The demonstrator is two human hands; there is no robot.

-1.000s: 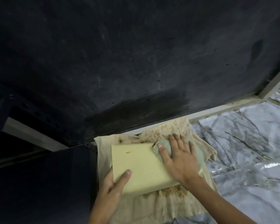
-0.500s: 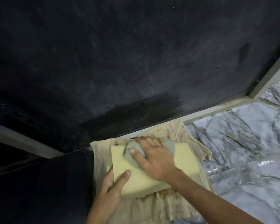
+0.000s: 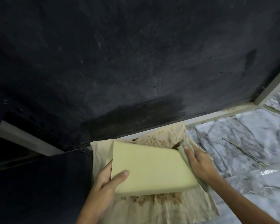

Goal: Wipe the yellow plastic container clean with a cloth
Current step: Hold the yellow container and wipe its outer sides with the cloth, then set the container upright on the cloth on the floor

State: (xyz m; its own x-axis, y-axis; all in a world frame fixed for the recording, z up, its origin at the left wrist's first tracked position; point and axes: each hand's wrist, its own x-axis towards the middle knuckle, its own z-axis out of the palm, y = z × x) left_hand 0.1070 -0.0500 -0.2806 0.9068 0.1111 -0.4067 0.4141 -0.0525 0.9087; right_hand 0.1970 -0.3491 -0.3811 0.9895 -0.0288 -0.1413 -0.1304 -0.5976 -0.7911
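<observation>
— Since half a second ago the right hand has slid off the broad top face of the yellow plastic container and gone to its right end. The container itself now sits tilted, its left edge raised, where before it lay flatter.

— What is that hand holding?

— A pale grey-green cloth. The fingers are curled over it and press it against the container's right side; a strip of the cloth shows above the thumb and another bit hangs out below the wrist.

— And the other hand?

— The left hand grips the container's near-left corner, thumb laid across the top face, the other fingers hidden under it. So it is closed on the container, not spread.

— Where is the container?

— Between both hands, over a beige fabric spotted with brown stains. Whether its underside touches the fabric I cannot tell. The stains show both behind the container and just in front of its near edge.

— What surrounds it?

— A grey-veined marble floor lies to the right. Behind the fabric runs a pale ledge, and above that a large dark wall, darker in a patch just above the fabric.
</observation>
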